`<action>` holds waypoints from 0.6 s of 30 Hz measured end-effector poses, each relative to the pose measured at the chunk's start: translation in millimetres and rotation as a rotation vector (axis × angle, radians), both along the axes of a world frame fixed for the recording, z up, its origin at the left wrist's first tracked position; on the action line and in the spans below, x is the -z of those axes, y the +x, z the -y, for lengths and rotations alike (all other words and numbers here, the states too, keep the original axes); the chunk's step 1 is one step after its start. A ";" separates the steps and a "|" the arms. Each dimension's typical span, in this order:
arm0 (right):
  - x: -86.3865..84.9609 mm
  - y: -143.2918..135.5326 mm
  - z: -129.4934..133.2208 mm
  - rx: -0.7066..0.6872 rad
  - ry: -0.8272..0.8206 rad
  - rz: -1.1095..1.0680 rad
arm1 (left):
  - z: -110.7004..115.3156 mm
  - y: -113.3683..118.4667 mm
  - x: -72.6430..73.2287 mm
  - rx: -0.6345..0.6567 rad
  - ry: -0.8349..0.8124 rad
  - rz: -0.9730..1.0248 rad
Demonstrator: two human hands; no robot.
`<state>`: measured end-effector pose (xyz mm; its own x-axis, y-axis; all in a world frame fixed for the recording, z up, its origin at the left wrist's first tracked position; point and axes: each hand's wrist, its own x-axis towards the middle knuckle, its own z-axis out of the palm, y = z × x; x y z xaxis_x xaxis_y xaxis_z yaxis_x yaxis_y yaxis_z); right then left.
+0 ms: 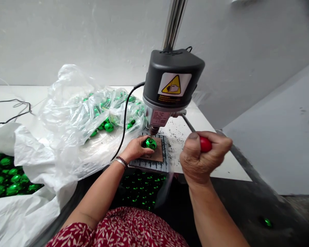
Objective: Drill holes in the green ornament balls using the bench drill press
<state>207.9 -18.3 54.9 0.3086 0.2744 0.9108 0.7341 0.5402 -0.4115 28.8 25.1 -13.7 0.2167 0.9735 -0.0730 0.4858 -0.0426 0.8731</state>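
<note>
Right fingers (217, 140) tight round red knob (205, 144), left fingers (142, 139) round green ball (151, 144) beneath drill press (175, 62) with "Attention" label (174, 84)

Drill press (168, 85), dark-hooded. Ball (151, 143), glossy green, at the press's seven o'clock, below its chuck (153, 130). Lever (188, 122), metal, red-knobbed, angled toward five o'clock.

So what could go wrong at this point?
The left hand holds the shiny green ball beneath the metal drill bit, so a slip could injure that hand. The ball, round and apparently unclamped, might spin. The right hand grips the round red lever knob; pulling too hard could crack the ball.
</note>
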 end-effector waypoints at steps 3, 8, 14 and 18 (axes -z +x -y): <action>3.7 0.0 1.3 -0.006 -0.011 0.010 | -0.8 0.0 0.4 0.034 -0.004 0.000; -34.6 2.5 -11.0 0.032 -0.053 -0.033 | -0.4 2.0 -0.2 0.026 0.010 -0.023; -98.8 6.9 -37.1 -0.036 -0.369 -0.123 | 18.9 -5.6 -4.4 0.066 0.037 0.033; -99.1 9.0 -38.7 -0.018 -0.397 -0.114 | 42.9 -20.8 -21.4 0.275 -0.022 0.003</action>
